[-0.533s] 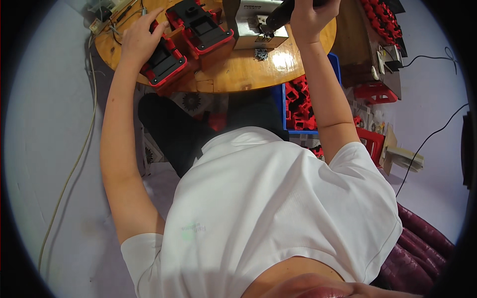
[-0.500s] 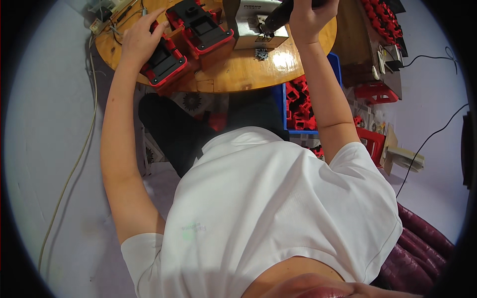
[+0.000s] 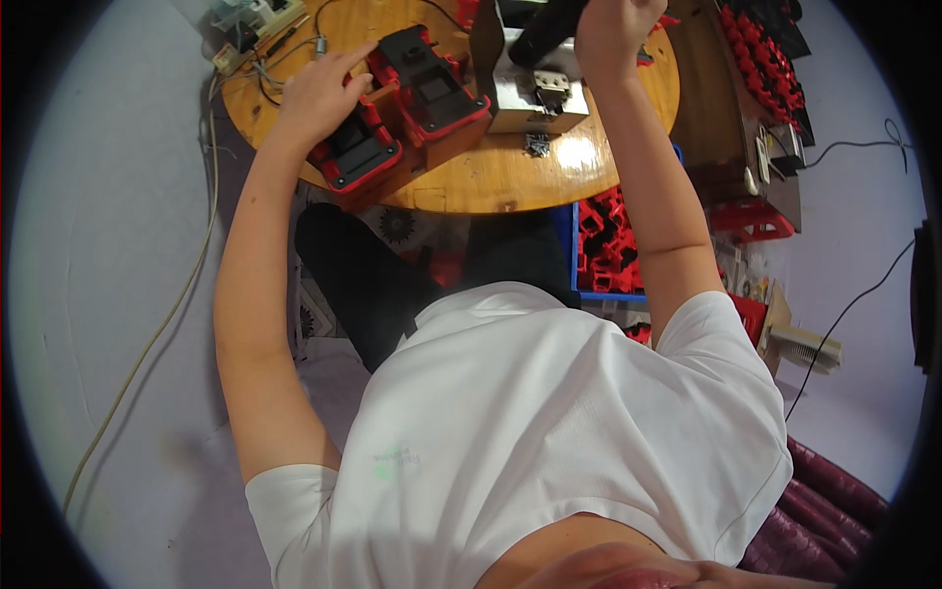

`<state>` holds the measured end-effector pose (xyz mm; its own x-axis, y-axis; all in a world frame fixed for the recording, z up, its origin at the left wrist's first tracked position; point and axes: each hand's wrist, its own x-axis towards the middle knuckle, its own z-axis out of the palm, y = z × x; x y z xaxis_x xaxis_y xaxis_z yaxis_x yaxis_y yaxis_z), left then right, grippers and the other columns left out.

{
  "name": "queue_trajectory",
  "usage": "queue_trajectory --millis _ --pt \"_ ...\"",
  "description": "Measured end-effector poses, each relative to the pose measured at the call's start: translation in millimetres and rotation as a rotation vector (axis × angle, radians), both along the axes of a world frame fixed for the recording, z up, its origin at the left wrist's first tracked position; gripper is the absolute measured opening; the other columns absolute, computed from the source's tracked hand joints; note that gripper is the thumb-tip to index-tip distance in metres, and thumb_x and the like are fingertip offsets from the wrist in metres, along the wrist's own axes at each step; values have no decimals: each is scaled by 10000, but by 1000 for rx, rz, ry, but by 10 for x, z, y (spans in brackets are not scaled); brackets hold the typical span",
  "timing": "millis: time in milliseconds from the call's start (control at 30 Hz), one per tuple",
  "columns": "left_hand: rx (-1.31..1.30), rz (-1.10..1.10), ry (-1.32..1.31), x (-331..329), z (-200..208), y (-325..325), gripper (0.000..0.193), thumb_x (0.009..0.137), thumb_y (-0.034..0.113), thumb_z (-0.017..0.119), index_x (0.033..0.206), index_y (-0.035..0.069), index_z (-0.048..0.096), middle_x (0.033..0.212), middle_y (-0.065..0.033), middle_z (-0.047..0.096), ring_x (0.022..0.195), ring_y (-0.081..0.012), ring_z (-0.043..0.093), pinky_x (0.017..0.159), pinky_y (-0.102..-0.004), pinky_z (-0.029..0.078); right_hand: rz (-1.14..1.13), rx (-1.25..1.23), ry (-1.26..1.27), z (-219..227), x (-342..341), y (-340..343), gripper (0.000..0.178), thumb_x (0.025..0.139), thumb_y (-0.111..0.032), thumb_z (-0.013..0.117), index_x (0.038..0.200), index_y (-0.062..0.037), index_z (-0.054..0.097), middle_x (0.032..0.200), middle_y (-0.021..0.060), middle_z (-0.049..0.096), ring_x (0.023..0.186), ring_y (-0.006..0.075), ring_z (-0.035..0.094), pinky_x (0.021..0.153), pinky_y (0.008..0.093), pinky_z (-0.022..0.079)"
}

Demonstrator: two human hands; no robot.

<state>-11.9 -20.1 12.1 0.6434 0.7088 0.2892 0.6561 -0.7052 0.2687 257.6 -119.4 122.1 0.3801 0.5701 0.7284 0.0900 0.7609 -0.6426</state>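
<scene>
A: White tee fills the near part of my view, dark trouser legs past it. What's beyond?

B: Round wooden worktop (image 3: 491, 182), w/ a blue bin (image 3: 608, 245) of red plastic parts tucked under its right edge. Grey cable (image 3: 157, 324) trails on the floor at left.

A: Left hand?

B: Left hand (image 3: 319, 93) lies on the worktop's left side, fingers spread and laid flat over the top of a red-and-black housing (image 3: 353, 152). Touching it, not gripping round it. That housing sits nr the worktop's front-left edge, tilted.

A: I see a 2nd one just beside it?

B: Yep, second red-and-black housing (image 3: 432, 88), right up against the first, further back and to the right.

A: And right hand?

B: Right hand (image 3: 608, 34) is up at the far edge of the picture, fingers curled round a dark tool handle (image 3: 549, 29). Tool sits above a grey metal fixture (image 3: 530, 83) at mid-worktop. Can't tell what the tool tip is doing, it's hidden. Small dark metal bit (image 3: 537, 145) lies on the wood just in front of the fixture.

A: Far stuff?

B: Far left on the worktop: small pale box w/ wires (image 3: 250, 20). Off to the right, a brown rack (image 3: 726, 118) w/ a row of red parts (image 3: 760, 59) along it.
</scene>
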Motion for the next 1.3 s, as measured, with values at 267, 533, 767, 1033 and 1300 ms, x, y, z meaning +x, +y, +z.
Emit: queue_trajectory --millis 267,533,767,1033,1300 --pt "-12 24 -69 33 15 -78 419 926 340 601 1337 258 596 1013 -88 658 952 -296 637 869 -411 482 54 256 -16 -52 -425 1006 275 929 -211 703 1022 -60 493 723 25 571 570 105 551 531 268 467" --pt "-83 63 -60 13 19 -88 437 905 407 578 1315 260 604 1032 -46 671 1003 -285 626 927 -422 457 43 196 -24 -199 -482 1105 237 930 -192 699 986 -69 505 718 5 575 566 77 525 509 245 436" --pt "-80 59 -75 -8 10 -107 432 912 395 584 1323 265 605 998 -70 666 975 -284 624 876 -409 477 52 87 -134 -225 -625 1118 278 935 -214 698 1001 -67 472 773 -25 521 613 47 464 528 214 396" --pt "-80 28 -79 40 40 -66 437 917 387 588 1336 265 599 1015 -89 668 942 -293 632 858 -412 478 126 195 -39 -187 -490 963 253 935 -196 695 983 -57 490 751 9 568 582 87 527 515 248 445" --pt "-12 15 -65 -41 -45 -15 447 920 417 568 1348 291 578 1068 -99 661 1006 -309 626 873 -427 478 -107 -136 -209 -193 156 -225 261 936 -212 689 1021 -41 512 729 41 578 581 115 570 527 267 468"
